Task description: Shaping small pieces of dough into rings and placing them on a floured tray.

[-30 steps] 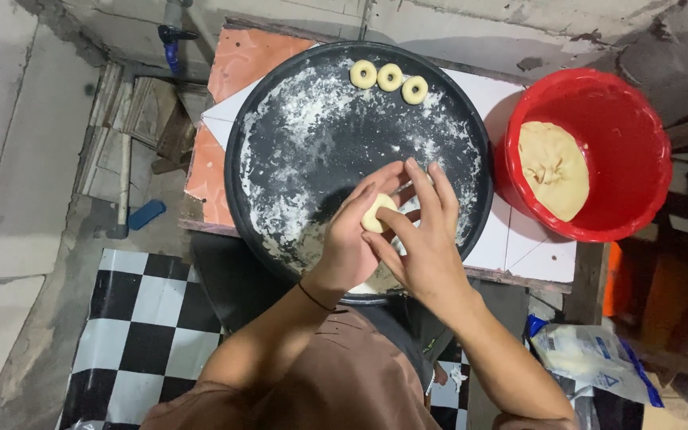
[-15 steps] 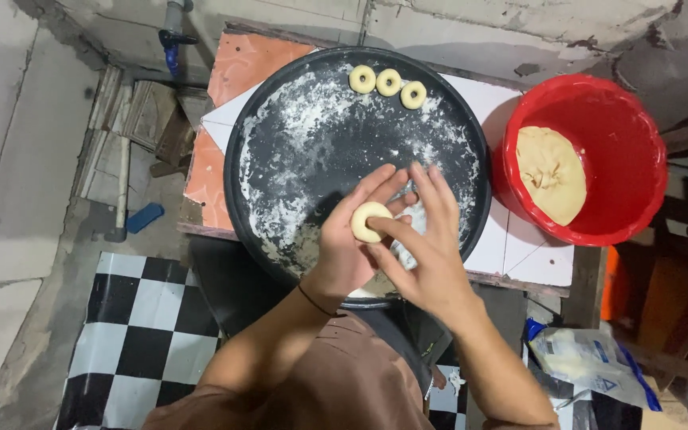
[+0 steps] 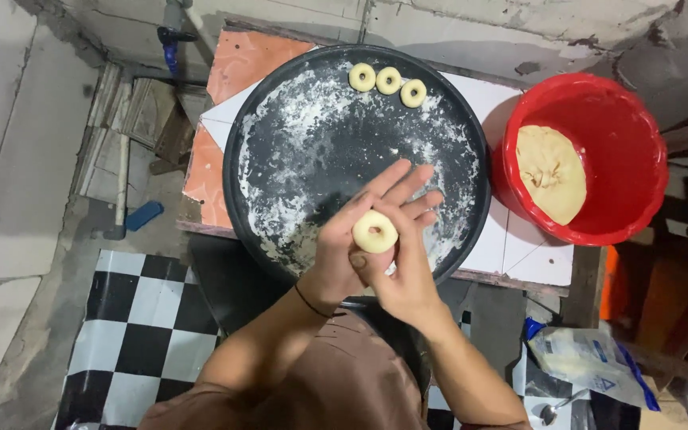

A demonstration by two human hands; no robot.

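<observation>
A small pale dough ring point(image 3: 374, 231) with a hole in its middle rests on the outstretched fingers of my left hand point(image 3: 352, 239), held above the near part of a round black tray point(image 3: 236, 183) dusted with flour. My right hand point(image 3: 408, 279) sits just below and to the right, its thumb and fingers against the ring's lower edge. Three finished dough rings point(image 3: 388, 80) lie in a row at the tray's far edge. A red bucket point(image 3: 646, 135) to the right holds a lump of dough point(image 3: 551, 171).
The tray lies on a small table with orange and white tiles point(image 3: 240, 64). A clear plastic bag point(image 3: 591, 362) lies at the lower right. Black-and-white checkered floor point(image 3: 137, 318) is at the lower left, rough concrete walls beyond.
Both hands were cupped around a dough piece, working it. Now the left hand's fingers are spread flat and the piece shows as a ring with a hole.
</observation>
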